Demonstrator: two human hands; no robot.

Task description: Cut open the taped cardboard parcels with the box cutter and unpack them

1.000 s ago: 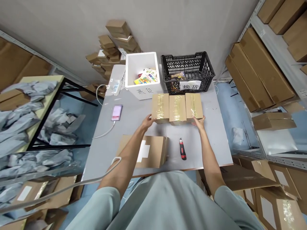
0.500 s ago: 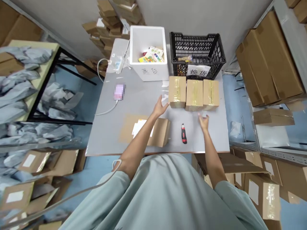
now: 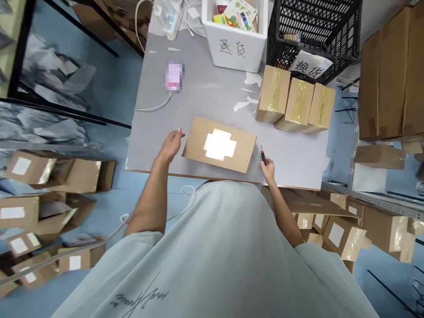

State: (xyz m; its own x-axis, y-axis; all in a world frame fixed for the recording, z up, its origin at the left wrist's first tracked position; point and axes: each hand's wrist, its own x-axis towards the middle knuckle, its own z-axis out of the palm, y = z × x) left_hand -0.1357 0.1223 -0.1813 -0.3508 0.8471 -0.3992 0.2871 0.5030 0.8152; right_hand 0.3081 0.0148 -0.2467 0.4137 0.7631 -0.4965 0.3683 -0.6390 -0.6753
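Note:
In the head view my right hand (image 3: 267, 171) is closed around a red-and-black utility knife (image 3: 263, 157) near the front edge of the table. The knife's tip points away from me. To its left lies a brown cardboard box (image 3: 195, 145), slightly turned, with overlapping white labels (image 3: 220, 145) on its top. Just off the box's left end is my left hand (image 3: 172, 145), empty, its fingers loosely bent and apart. A small gap seems to separate it from the box.
Three taped cardboard boxes (image 3: 300, 104) stand in a row at the right. Behind them is a black crate (image 3: 314, 44), beside a white foam bin (image 3: 235, 51) holding colourful packs. A blurred pink device (image 3: 174, 77) with a cable lies at the left on the grey table (image 3: 205, 95).
My right hand has picked up the utility knife. My left hand has come back from the taped boxes to the labelled box's left end. The labelled box now lies turned, and the view has shifted.

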